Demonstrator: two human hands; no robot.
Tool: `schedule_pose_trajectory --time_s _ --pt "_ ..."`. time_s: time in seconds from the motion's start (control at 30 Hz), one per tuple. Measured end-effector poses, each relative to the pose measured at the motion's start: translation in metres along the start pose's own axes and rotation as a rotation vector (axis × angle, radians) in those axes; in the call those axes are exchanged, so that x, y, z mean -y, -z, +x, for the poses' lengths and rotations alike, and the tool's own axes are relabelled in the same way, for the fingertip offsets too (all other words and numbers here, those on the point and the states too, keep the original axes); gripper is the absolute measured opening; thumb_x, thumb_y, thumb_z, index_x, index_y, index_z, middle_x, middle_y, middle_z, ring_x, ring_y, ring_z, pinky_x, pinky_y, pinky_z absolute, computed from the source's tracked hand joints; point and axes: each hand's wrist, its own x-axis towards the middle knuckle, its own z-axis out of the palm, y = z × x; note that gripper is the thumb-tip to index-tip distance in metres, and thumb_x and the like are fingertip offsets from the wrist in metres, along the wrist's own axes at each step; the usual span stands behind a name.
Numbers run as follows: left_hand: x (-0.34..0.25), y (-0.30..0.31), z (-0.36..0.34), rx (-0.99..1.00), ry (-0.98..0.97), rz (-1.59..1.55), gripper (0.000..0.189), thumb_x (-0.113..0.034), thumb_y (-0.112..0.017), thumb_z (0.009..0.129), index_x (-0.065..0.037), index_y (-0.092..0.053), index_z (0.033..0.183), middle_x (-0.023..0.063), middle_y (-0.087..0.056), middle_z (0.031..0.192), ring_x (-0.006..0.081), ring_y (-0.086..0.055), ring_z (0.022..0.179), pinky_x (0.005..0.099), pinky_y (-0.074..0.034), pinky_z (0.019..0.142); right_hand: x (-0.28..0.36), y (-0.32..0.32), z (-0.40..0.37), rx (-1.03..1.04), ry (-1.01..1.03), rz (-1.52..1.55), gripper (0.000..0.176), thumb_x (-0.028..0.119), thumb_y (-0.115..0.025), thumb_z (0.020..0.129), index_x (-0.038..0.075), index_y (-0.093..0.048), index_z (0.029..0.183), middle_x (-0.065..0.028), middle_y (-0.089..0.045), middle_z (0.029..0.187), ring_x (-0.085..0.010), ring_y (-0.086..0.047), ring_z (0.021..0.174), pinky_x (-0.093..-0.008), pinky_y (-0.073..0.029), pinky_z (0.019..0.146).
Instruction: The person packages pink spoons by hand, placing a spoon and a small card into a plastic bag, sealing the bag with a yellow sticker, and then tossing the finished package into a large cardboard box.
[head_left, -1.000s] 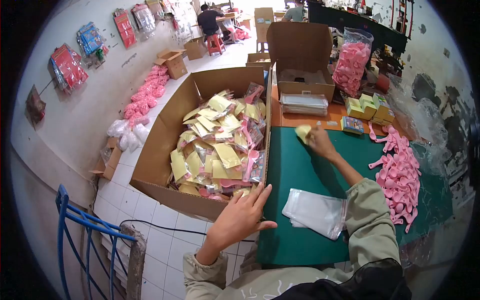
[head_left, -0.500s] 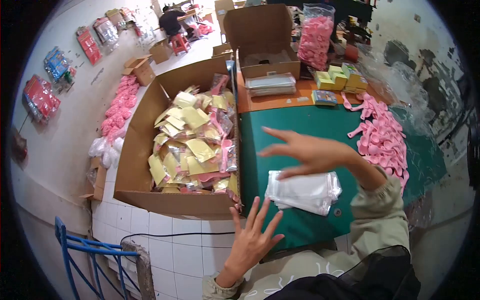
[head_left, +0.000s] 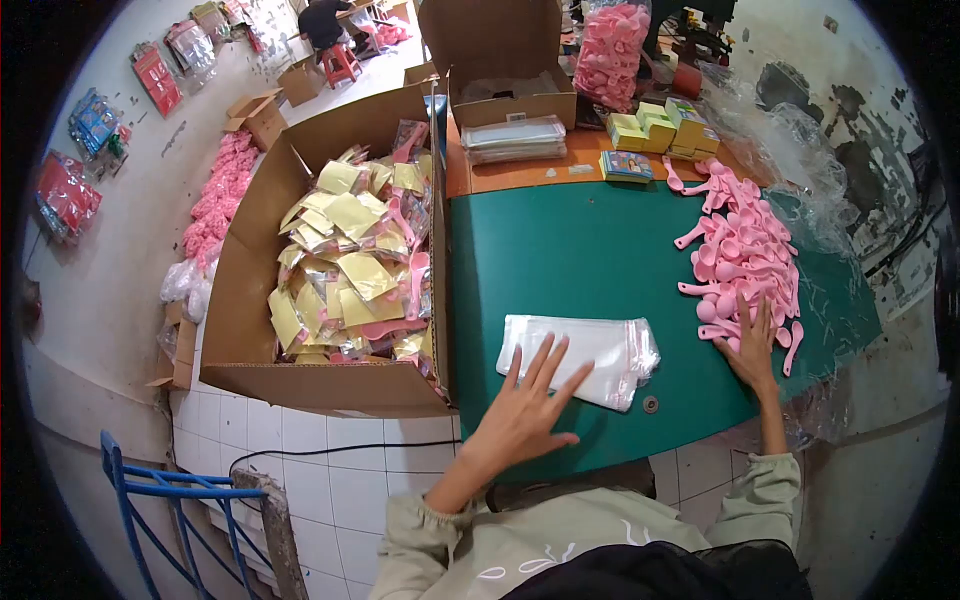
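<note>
Right hand (head_left: 750, 348) has moved to the pink spoons (head_left: 742, 245)
Fingers of both hands spread apart; left hand (head_left: 520, 420) over clear bags (head_left: 597, 350)

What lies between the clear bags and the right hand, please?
Between the clear bags and the right hand, the head view shows bare green tabletop, with a small disc just off the bags' lower right corner.

Heaped pink spoons (head_left: 742, 235), flat clear bags (head_left: 606, 345) — on green tabletop (head_left: 560, 250)
</note>
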Motion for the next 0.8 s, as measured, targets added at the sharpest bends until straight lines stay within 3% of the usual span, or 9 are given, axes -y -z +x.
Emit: schedule_pose_trajectory --time_s 0.1,0.2,0.27,0.37,0.4,0.5,0.53,0.67,0.8 --pt "0.016 -0.007 0.043 0.082 -0.008 0.148 0.113 -0.050 -0.077 0.060 -0.018 -0.012 0.146 0.0234 -0.013 0.147 0.0393 -0.011 0.137 0.0607 -0.015 0.106 0.012 -0.010 0.022 0.019 0.015 -0.033 0.085 0.052 -0.063 0.075 0.027 -0.021 0.145 -0.0179 -0.004 0.151 -0.0445 -0.008 0.136 -0.0622 -0.013 0.104" --pt "0.025 -0.012 0.074 0.133 -0.083 0.204 0.115 -0.054 -0.076 0.058 -0.016 -0.012 0.145 0.0255 -0.020 0.144 0.0390 -0.016 0.136 0.0629 -0.017 0.105 0.030 -0.014 0.043 0.027 0.022 -0.035 0.077 0.051 -0.060 0.079 0.025 -0.026 0.143 -0.0202 -0.009 0.149 -0.0452 -0.011 0.134 -0.0641 -0.013 0.103" --pt "0.031 -0.020 0.086 0.158 -0.116 0.124 0.111 -0.054 -0.075 0.061 -0.016 -0.013 0.145 0.0247 -0.026 0.141 0.0387 -0.026 0.132 0.0599 -0.023 0.103 0.040 -0.015 0.057 0.058 -0.007 -0.044 0.067 0.048 -0.060 0.081 0.022 -0.037 0.137 -0.0226 -0.021 0.144 -0.0454 -0.016 0.132 -0.0638 -0.014 0.103" --pt "0.037 -0.036 0.092 0.087 -0.105 -0.003 0.105 -0.053 -0.072 0.065 -0.016 -0.016 0.145 0.0212 -0.037 0.135 0.0366 -0.040 0.121 0.0533 -0.033 0.098 0.049 -0.013 0.070 0.042 0.005 -0.012 0.058 0.041 -0.063 0.081 0.016 -0.044 0.130 -0.0235 -0.027 0.140 -0.0428 -0.018 0.132 -0.0631 -0.016 0.102" --pt "0.035 -0.042 0.090 0.048 -0.089 -0.047 0.103 -0.053 -0.071 0.066 -0.016 -0.017 0.145 0.0197 -0.040 0.133 0.0356 -0.044 0.117 0.0507 -0.036 0.096 0.053 -0.010 0.072 -0.058 0.042 -0.043 0.047 0.031 -0.066 0.079 0.010 -0.052 0.118 -0.0224 -0.036 0.132 -0.0390 -0.027 0.128 -0.0608 -0.021 0.101" --pt "0.019 -0.046 0.086 -0.005 -0.017 0.072 0.096 -0.051 -0.069 0.070 -0.015 -0.021 0.144 0.0155 -0.045 0.130 0.0323 -0.049 0.110 0.0447 -0.041 0.088 0.057 0.002 0.088 0.102 -0.005 -0.107 0.037 0.024 -0.068 0.075 0.006 -0.056 0.105 -0.0172 -0.045 0.120 -0.0337 -0.039 0.117 -0.0564 -0.029 0.095" --pt "0.017 -0.044 0.085 -0.013 -0.024 0.092 0.094 -0.052 -0.068 0.071 -0.015 -0.022 0.144 0.0142 -0.047 0.129 0.0312 -0.050 0.109 0.0443 -0.043 0.085 0.052 -0.002 0.091 -0.077 0.098 -0.093 0.021 0.018 -0.065 0.074 0.003 -0.060 0.088 -0.0150 -0.053 0.100 -0.0321 -0.052 0.096 -0.0503 -0.039 0.082" --pt "0.020 -0.035 0.087 -0.050 0.011 -0.013 0.088 -0.050 -0.068 0.071 -0.013 -0.028 0.140 0.0149 -0.048 0.125 0.0309 -0.050 0.108 0.0436 -0.042 0.085 0.038 0.000 0.104 -0.077 0.187 -0.096 0.010 0.011 -0.057 0.073 0.001 -0.062 0.073 -0.0176 -0.057 0.077 -0.0355 -0.058 0.074 -0.0471 -0.043 0.063" --pt "0.039 -0.046 0.100 -0.103 0.076 -0.121 0.058 -0.039 -0.068 0.075 -0.007 -0.050 0.120 0.0148 -0.051 0.115 0.0314 -0.052 0.102 0.0420 -0.043 0.084 0.033 0.011 0.107 0.012 0.145 -0.026 0.008 0.007 -0.057 0.073 0.003 -0.062 0.077 -0.0171 -0.060 0.080 -0.0343 -0.058 0.078 -0.0467 -0.043 0.066"
